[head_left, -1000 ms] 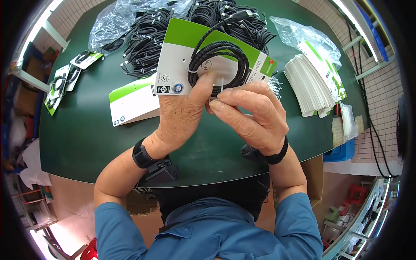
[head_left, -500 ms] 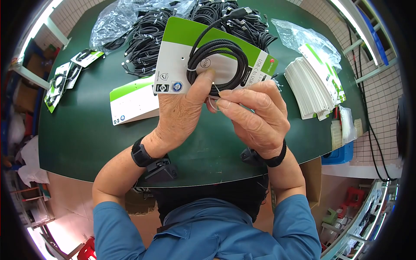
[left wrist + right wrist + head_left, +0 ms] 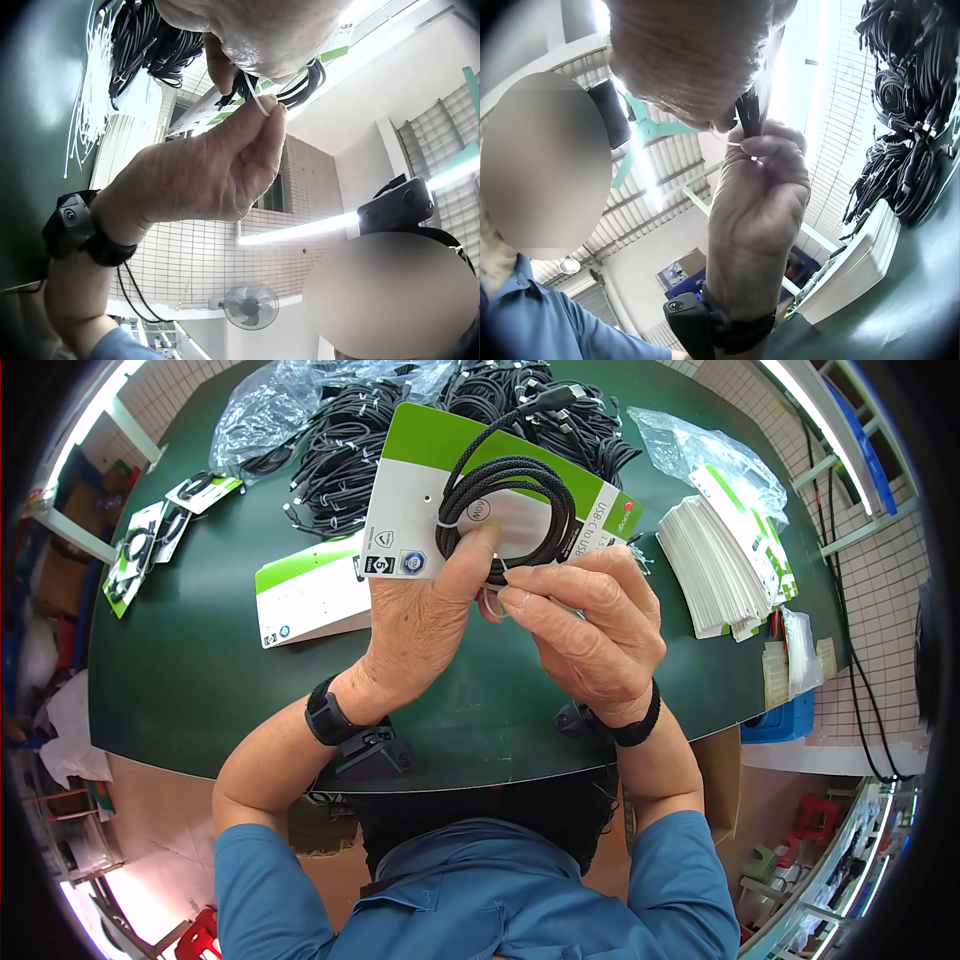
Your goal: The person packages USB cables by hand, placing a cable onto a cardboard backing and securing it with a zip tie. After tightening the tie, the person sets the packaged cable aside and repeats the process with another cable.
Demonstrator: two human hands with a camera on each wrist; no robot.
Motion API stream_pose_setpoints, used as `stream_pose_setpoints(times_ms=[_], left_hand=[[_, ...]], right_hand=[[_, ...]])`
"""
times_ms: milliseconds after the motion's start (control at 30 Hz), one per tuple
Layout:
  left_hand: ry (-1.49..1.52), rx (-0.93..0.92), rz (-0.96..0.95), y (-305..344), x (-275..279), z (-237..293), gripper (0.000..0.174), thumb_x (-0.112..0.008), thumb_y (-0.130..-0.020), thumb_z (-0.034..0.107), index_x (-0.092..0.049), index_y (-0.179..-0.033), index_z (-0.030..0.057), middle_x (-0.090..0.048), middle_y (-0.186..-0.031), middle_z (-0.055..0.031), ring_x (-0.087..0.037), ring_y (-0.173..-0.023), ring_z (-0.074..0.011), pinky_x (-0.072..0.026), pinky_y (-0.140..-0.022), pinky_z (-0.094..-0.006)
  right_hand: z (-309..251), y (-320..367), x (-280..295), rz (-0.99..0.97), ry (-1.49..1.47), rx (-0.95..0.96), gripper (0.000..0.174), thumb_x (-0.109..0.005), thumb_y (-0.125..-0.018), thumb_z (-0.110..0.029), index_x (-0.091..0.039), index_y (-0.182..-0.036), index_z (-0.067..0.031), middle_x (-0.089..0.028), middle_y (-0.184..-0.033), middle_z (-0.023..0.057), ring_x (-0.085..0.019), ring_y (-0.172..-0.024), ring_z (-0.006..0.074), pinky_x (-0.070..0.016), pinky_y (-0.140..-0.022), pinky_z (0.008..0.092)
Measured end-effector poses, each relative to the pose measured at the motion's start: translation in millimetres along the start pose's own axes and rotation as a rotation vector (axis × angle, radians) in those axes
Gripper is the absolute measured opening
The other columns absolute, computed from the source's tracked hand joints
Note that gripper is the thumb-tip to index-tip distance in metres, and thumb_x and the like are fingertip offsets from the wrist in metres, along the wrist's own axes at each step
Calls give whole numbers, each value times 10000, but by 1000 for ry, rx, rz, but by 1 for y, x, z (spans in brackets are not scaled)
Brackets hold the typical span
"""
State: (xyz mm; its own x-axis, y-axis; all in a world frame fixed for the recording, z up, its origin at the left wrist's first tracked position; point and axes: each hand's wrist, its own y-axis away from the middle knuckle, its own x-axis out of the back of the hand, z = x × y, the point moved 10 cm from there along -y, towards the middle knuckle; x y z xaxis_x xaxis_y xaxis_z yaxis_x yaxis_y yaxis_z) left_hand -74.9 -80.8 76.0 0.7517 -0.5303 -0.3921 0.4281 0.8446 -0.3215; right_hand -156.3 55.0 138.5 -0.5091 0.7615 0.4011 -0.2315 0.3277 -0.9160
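Observation:
My left hand (image 3: 420, 628) holds a green and white printed card (image 3: 408, 480) with a coiled black braided cable (image 3: 566, 510) lying against its face. The thumb presses on the coil's lower left, and the other fingers are mostly hidden behind the card. A thin white cable tie (image 3: 497, 561) runs at the coil's lower edge, its loop hanging below the card. My right hand (image 3: 598, 625) pinches that tie between thumb and forefinger, right beside the left thumb. In the left wrist view the tie (image 3: 256, 94) bends between the two hands.
Behind the card lies a heap of black cables (image 3: 345, 470), flanked by clear plastic bags (image 3: 265, 420). Folded cards (image 3: 310, 600) rest on the green table at left, with carded cables (image 3: 132, 560) farther left. At right stands a card stack (image 3: 700, 575). Loose white ties (image 3: 94, 82) lie nearby.
The tie's end stood upright between the fingers a second ago; now the tie curves in a loop below the card. My right fingertips have shifted slightly, while my left hand keeps its hold.

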Motion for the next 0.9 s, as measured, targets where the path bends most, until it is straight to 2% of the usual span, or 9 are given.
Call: stream_pose_setpoints(times_ms=[67, 200, 500, 600, 633, 700, 767, 800, 900], left_hand=[[-2, 0, 1, -1, 1, -3, 223, -688, -964, 69, -598, -1151, -14, -672, -963, -67, -621, -637, -104, -497, -489, -250], [-151, -259, 31, -5, 7, 5, 202, -685, -962, 66, -612, -1134, -10, -671, -962, -57, -612, -645, -93, -486, -484, -244], [-66, -7, -13, 3, 2, -2, 169, -678, -974, 74, -633, -1113, -10, -662, -943, -42, -612, -644, -83, -485, -508, -250], [-70, 54, -48, 11, 4, -9, 154, -664, -986, 70, -635, -1108, -18, -658, -932, -44, -614, -635, -87, -489, -513, -251], [-340, -14, -116, 13, 1, 0, 145, -654, -996, 72, -636, -1105, -23, -655, -919, -49, -615, -626, -93, -489, -510, -249], [-608, -178, -194, 6, -12, 10, 139, -644, -1007, 74, -638, -1102, -28, -652, -906, -53, -616, -618, -98, -488, -508, -247], [-361, -98, -124, 9, 1, -8, 143, -637, -1020, 93, -644, -1104, -22, -646, -886, -61, -611, -605, -104, -484, -508, -249], [-362, -131, -138, 9, -2, -3, 143, -637, -1020, 93, -644, -1104, -22, -646, -886, -61, -611, -605, -104, -484, -508, -249], [-209, 15, -79, 7, 1, -10, 138, -634, -1029, 98, -648, -1103, -17, -641, -882, -57, -607, -606, -103, -481, -510, -248]], right_hand=[[3, 1, -1, -27, -23, -62, 408, -892, -702, 24, -789, -1064, -133, -771, -1013, 47, -645, -787, 199, -497, -639, 305], [2, 3, -7, -74, -35, -51, 425, -901, -681, 22, -788, -1059, -135, -773, -996, 46, -649, -786, 193, -503, -638, 298], [4, -1, -3, -26, -17, -68, 372, -863, -705, 66, -779, -1024, -106, -773, -965, 64, -675, -747, 206, -527, -641, 296], [13, -2, -7, -46, -46, -147, 324, -816, -738, 106, -767, -1004, -71, -768, -941, 87, -713, -729, 226, -545, -615, 307], [9, -4, -6, -24, -28, -119, 324, -816, -738, 106, -767, -1004, -71, -768, -941, 87, -713, -729, 226, -545, -615, 307], [19, -3, -6, 18, -149, -239, 281, -786, -754, 122, -753, -979, -45, -763, -919, 98, -743, -730, 241, -567, -599, 318], [17, -5, -5, 7, -135, -233, 274, -784, -755, 116, -745, -977, -40, -763, -921, 97, -749, -736, 243, -578, -603, 323], [20, -5, -8, -26, -144, -262, 268, -782, -755, 110, -738, -975, -36, -763, -923, 97, -755, -741, 244, -590, -607, 328], [13, -7, -7, -47, -91, -179, 261, -768, -758, 68, -735, -992, -42, -751, -946, 77, -737, -700, 224, -577, -574, 324]])
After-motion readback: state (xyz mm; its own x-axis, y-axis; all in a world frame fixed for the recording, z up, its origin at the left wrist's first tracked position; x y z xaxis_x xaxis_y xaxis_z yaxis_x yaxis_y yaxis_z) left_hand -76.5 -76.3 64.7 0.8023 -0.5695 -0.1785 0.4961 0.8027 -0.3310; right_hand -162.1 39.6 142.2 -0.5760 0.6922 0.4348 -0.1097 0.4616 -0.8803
